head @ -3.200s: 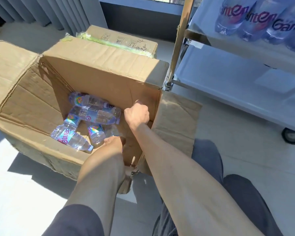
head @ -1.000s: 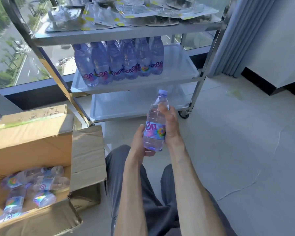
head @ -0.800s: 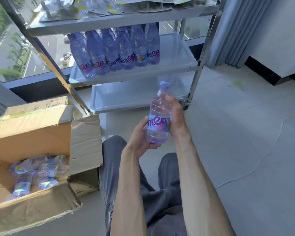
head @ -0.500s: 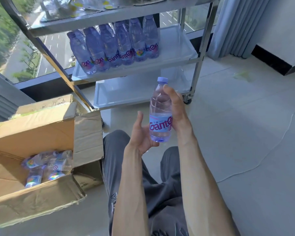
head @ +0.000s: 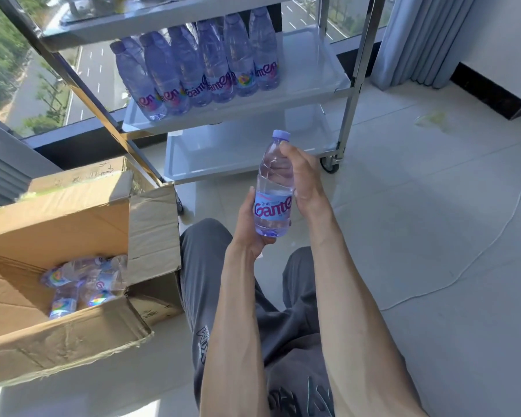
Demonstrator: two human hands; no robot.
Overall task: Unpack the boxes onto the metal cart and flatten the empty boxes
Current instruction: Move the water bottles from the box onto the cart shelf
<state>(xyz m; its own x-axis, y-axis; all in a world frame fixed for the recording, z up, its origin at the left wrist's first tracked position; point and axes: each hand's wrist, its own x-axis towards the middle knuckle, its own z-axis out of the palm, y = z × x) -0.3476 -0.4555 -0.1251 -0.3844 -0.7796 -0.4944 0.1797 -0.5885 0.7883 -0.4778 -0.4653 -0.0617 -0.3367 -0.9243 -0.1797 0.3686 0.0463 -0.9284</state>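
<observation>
Currently we hold a water bottle (head: 273,188) upright, left hand (head: 248,228) cupping its base, right hand (head: 303,176) gripping above (a slick, rounded body); loosening either hold early could drop it short of the cart (head: 310,85).

The cardboard box (head: 63,266) runs off the left edge, its near flap hiding part of the bottles (head: 82,284) inside. The metal cart (head: 310,73) loses its top shelf to the upper edge. Both forearms leave the bottom edge.

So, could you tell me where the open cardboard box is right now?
The open cardboard box sits on the floor at the lower left of the head view, beside the person's left leg and just in front of the metal cart.
</observation>
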